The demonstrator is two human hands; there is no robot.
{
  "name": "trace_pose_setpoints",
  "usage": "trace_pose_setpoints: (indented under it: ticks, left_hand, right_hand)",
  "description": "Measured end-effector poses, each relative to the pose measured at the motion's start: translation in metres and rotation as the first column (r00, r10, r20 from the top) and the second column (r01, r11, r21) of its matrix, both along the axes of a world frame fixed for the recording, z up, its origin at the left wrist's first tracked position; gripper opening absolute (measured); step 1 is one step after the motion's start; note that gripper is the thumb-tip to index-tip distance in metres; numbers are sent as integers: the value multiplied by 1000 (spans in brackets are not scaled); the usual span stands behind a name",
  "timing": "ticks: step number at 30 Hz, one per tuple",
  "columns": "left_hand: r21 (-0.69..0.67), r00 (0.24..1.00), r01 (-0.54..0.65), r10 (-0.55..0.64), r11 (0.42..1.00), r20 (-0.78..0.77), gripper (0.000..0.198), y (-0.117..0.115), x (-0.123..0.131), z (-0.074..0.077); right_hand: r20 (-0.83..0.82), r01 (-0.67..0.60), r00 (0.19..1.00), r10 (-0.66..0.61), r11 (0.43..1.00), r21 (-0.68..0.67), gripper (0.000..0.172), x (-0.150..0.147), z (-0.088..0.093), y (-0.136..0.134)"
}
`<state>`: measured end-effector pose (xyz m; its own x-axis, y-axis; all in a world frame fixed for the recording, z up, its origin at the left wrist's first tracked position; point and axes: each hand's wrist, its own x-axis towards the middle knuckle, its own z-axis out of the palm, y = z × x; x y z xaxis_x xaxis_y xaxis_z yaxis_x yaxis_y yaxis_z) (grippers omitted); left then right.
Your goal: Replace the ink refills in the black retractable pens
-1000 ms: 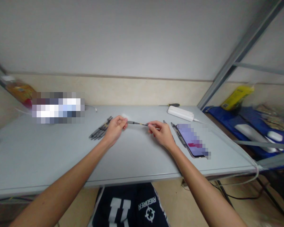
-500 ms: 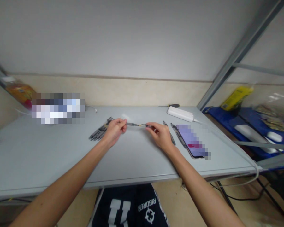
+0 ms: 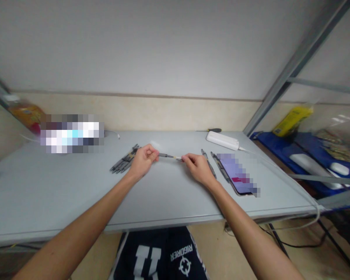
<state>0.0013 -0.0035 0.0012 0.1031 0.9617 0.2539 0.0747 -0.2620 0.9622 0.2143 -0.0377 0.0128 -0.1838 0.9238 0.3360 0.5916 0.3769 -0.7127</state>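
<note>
A slim grey pen is held level above the desk between my two hands. My left hand is closed, pinching the dark barrel end. My right hand is closed too, with thumb and fingertips on the other end, where a paler section shows. My fingers hide both tips of the pen. A pile of similar grey pens lies just left of my left hand. Beyond my right hand lie one grey pen and another grey pen or pens beside a phone.
A white power strip with a cable and a screwdriver lie at the back right. A blurred-out bright object and a bottle stand at the left. Metal frame bars rise on the right, near a blue surface.
The thin exposed section between the barrel and my right fingers looks shorter and better lined up. My right hand has turned slightly and its fingers have closed in; my left hand has shifted slightly right.
</note>
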Motion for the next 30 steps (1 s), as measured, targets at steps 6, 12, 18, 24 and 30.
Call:
trace_pose_setpoints:
  ticks: [6, 12, 18, 24, 30]
  left_hand:
    - [92, 998, -14, 20, 996, -64, 18, -2, 0, 2]
    - [124, 995, -50, 60, 991, -76, 18, -11, 4, 11]
    - [126, 995, -61, 70, 990, -67, 18, -13, 6, 12]
    - [88, 998, -10, 16, 996, -62, 21, -8, 5, 7]
    - [12, 997, 33, -32, 999, -71, 20, -8, 6, 7]
  right_hand:
    - [-285, -137, 957, 56, 953, -271, 40, 2, -1, 3]
    - [-578, -341, 816, 22, 825, -450, 37, 4, -1, 3]
    - [-656, -418, 753, -42, 739, -528, 35, 7, 2, 3]
    - [-610, -238, 787, -89, 869, -434, 40, 1, 1, 4]
    - [-370, -63, 928, -48, 957, -282, 34, -2, 3, 0]
